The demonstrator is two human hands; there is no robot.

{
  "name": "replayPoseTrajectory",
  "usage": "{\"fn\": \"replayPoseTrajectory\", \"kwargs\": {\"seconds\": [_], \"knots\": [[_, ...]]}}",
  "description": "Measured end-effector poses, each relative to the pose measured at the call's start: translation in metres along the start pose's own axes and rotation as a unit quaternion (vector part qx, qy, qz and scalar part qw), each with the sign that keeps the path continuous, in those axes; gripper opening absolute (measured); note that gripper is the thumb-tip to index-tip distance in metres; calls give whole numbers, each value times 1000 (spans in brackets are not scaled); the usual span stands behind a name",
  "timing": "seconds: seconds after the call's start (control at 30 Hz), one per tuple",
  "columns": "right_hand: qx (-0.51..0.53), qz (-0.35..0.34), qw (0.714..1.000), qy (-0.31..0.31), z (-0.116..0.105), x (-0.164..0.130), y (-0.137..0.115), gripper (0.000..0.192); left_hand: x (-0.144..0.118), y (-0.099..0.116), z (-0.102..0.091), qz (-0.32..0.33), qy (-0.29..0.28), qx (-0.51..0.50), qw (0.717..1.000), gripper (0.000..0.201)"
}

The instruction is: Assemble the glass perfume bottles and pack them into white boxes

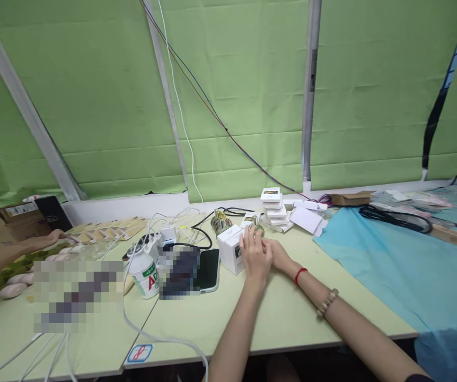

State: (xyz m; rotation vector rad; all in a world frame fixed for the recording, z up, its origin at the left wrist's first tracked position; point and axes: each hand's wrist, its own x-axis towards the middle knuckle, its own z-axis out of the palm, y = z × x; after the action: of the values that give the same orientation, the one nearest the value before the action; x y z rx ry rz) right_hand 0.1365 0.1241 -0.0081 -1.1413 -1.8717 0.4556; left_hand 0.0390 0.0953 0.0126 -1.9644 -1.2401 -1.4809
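A white box (228,245) on the table (288,315) appears already closed, glass bottles (220,224) being seen unboxed behind, while the left hand (256,253) is laid at its edge, fingers extended, and the right hand (279,255) is partly covered, neither grip being discernible

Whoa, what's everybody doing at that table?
A person's left hand seems to touch the right side of a small white cardboard box, with the right hand close beside it. A shiny, see-through bottle stands just behind the box, and a stack of white cardboard boxes sits farther back. Another person's hand is at the left.
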Motion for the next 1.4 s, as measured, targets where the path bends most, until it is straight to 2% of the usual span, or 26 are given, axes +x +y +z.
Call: {"fn": "replayPoseTrajectory", "kwargs": {"seconds": [0.2,0.37,0.57,0.73,0.97,1.3,1.4], "knots": [[13,19,1000,-5,-1,-3,-5,34,7,-19,-8,-80,-3,96,992,38],[5,26,1000,0,-2,-3,-8,34,7,-18,-7,-89,-30,125,988,45],[2,27,1000,-6,-2,-2,-8,32,7,-16,-7,-107,-37,110,988,44],[-2,27,1000,-9,-1,-2,-8,30,7,-15,-7,-108,-28,93,989,43],[-4,20,1000,-10,-2,-2,-9,28,7,-16,-7,-82,-54,145,985,43],[-2,17,1000,-24,-1,-2,-7,28,9,-16,-7,-85,-47,103,990,39],[-10,2,999,-37,0,-2,-6,34,8,-17,-7,-85,-41,103,990,38]]}}
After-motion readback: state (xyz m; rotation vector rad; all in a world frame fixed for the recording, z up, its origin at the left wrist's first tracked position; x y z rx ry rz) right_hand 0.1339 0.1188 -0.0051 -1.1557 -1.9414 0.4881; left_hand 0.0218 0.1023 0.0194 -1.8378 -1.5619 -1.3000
